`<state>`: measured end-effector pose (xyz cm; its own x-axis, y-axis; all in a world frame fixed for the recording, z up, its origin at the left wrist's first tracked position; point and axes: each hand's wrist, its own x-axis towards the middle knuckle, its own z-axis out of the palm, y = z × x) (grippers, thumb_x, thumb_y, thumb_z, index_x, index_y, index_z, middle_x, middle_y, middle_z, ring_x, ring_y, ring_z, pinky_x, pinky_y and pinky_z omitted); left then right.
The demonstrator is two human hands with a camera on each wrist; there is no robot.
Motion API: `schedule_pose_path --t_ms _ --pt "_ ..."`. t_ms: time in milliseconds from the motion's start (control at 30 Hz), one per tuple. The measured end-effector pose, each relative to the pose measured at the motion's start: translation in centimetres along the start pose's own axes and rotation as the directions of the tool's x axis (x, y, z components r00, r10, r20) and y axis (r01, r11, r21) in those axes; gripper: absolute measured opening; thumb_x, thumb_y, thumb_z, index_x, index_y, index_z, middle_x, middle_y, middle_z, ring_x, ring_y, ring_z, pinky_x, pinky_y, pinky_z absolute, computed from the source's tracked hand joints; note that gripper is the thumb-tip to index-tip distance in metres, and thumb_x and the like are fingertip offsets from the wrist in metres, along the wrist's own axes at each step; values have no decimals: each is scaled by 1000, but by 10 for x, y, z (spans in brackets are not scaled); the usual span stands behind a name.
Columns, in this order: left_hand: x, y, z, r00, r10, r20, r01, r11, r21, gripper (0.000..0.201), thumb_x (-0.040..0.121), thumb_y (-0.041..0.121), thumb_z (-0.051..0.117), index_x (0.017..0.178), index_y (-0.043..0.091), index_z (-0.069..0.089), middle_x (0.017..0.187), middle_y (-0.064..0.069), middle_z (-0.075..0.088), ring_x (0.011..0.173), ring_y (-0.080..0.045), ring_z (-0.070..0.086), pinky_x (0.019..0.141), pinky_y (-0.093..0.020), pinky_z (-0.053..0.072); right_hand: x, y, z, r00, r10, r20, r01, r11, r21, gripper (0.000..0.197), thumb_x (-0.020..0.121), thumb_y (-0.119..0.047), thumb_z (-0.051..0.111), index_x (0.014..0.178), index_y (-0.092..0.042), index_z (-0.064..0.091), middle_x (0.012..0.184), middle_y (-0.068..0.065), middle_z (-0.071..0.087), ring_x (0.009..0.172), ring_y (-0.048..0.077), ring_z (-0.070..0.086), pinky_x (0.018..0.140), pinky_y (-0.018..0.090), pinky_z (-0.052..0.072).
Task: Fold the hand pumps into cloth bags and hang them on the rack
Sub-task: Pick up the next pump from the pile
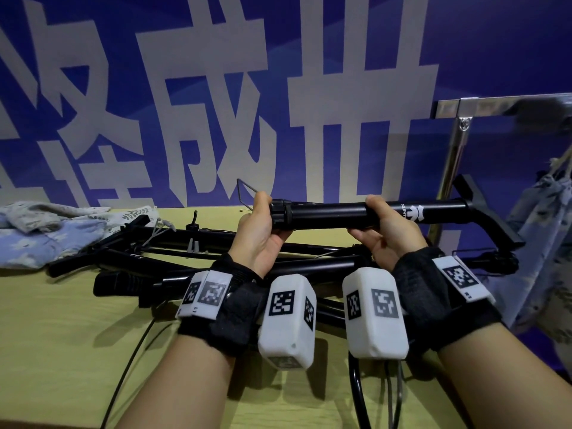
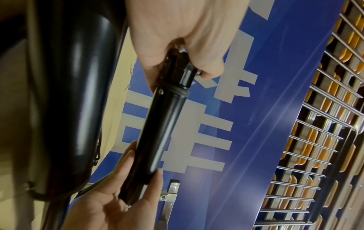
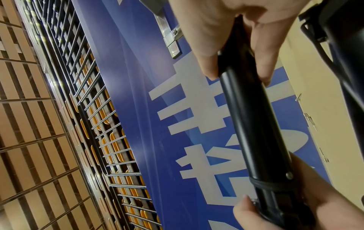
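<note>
Behind a yellow bench (image 1: 62, 335) a blue banner (image 1: 309, 41) with large pale grey characters is filling the background. Both hands are lifting one black hand pump (image 1: 334, 213) level above the bench, its barrel running left to right across the head view. The left hand (image 1: 263, 233) is curling its fingers and thumb around the ribbed collar at the pump's left end, where a thin wire loop (image 1: 247, 193) is sticking out. The right hand (image 1: 387, 230) is gripping the barrel further along, just beside white lettering, and the T-shaped handle (image 1: 489, 209) is pointing toward the right. Each wrist is wearing a black strap carrying white blocks with square black-and-white markers. Under the raised pump, a heap of other black pumps (image 1: 201, 267) is lying jumbled on the bench with hoses trailing toward the viewer. Folded cloth bags (image 1: 46, 230), pale blue and cream with small prints, are sitting at the far left of the bench. At the right, a shiny metal rack (image 1: 455, 156) is standing, with a blue-grey patterned bag (image 1: 538, 243) hanging from it by a cord. Wrist views are showing a slatted ceiling grid overhead.
</note>
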<state>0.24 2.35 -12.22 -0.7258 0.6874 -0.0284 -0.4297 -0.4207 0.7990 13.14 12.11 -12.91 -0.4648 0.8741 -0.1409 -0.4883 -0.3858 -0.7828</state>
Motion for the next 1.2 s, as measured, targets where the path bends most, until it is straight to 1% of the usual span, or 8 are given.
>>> schedule_pose_path --t_ms 267,433,533,600,767,867,967,1200 --pt "-5 0 -1 999 5 36 -7 999 46 14 94 19 46 89 7 51 90 -14 61 91 -25 61 85 -41 54 1 0 0 1000 15 17 -15 1000 -5 31 88 -14 63 115 -6 51 110 15 63 88 24 66 78 35 55" --pt "-8 -2 1 997 29 75 -42 983 182 11 87 14 63 91 4 59 90 -11 65 89 -21 64 62 -34 60 -1 -1 0 999 2 41 -2 1000 9 12 89 -14 61 94 -8 53 100 13 63 88 23 63 79 37 53" --pt "-8 -1 0 996 83 28 -86 983 164 26 84 6 65 108 2 55 97 -14 65 82 -22 66 52 -28 57 -1 1 0 998 19 68 -19 1000 -2 10 90 -16 60 89 -9 52 96 12 62 88 23 62 83 38 49" --pt "-7 3 -2 991 134 -4 -132 984 123 26 84 2 63 106 7 51 97 -14 63 81 -23 66 50 -27 55 0 2 2 993 42 115 -45 999 23 12 92 -20 57 87 -10 52 97 12 62 93 27 61 85 39 47" --pt "-5 21 -15 975 220 -30 -217 972 89 26 85 5 60 108 8 50 85 -6 61 73 -17 63 45 -22 51 8 -7 -4 998 -26 61 8 960 281 17 90 -29 54 81 -15 50 91 8 55 100 27 55 99 43 42" --pt "-3 29 -22 974 224 -38 -220 971 92 21 85 8 60 105 8 53 84 -5 61 71 -14 62 43 -19 49 11 -20 -14 997 -63 -35 72 873 482 16 85 -25 61 83 -11 53 87 7 54 93 24 57 96 39 48" --pt "-2 34 -27 970 223 -91 -219 974 53 5 85 11 60 89 10 57 86 -4 60 74 -14 60 42 -16 47 10 -26 -18 992 -123 4 100 826 555 13 85 -20 59 79 -12 51 83 5 53 81 21 56 86 39 51" --pt "0 39 -33 959 185 -215 -203 977 -65 9 83 13 64 91 10 60 95 -5 61 75 -11 59 39 -11 43 5 -23 -13 984 -174 47 106 770 630 11 82 -21 57 80 -14 50 109 12 50 111 30 53 94 54 46"
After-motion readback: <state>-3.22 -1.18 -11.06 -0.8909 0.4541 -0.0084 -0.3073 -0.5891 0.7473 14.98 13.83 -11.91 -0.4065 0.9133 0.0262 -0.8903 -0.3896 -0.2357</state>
